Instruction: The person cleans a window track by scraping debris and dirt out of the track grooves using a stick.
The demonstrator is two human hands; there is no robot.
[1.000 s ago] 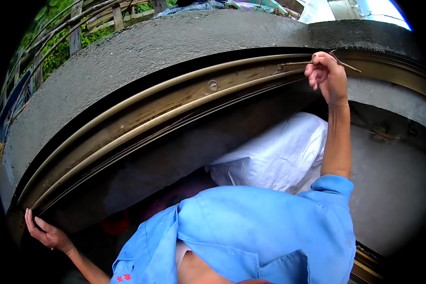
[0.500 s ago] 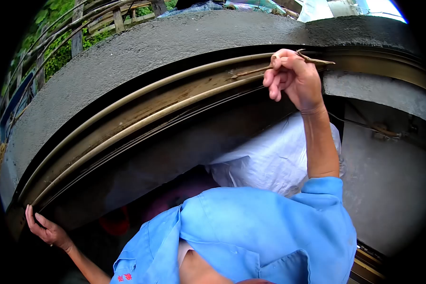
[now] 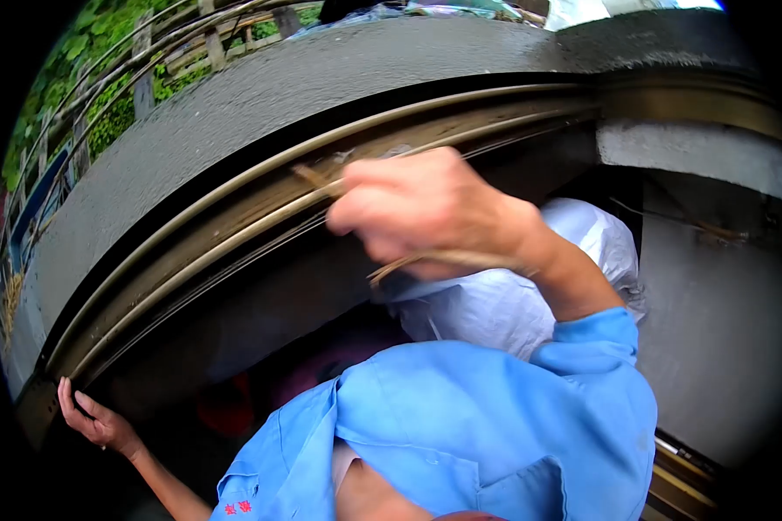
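Observation:
My right hand (image 3: 426,208), smeared by motion, is closed round a thin forked brown twig (image 3: 460,259). One end of the twig reaches the groove of a long metal track (image 3: 226,213); the forked part sticks out below my palm. At the far lower left, my left hand (image 3: 96,424) rests with its fingertips at the end of the track, fingers apart and holding nothing.
A rough grey concrete ledge (image 3: 321,74) runs beyond the track. Under my right arm lies a white sack (image 3: 487,308). A red object (image 3: 226,404) sits in the dark below. Wooden poles (image 3: 143,69) and green leaves are at the upper left.
My right hand has swept left along the track with the twig and come nearer the camera. My left hand has stayed at the track's end. The view has shifted slightly.

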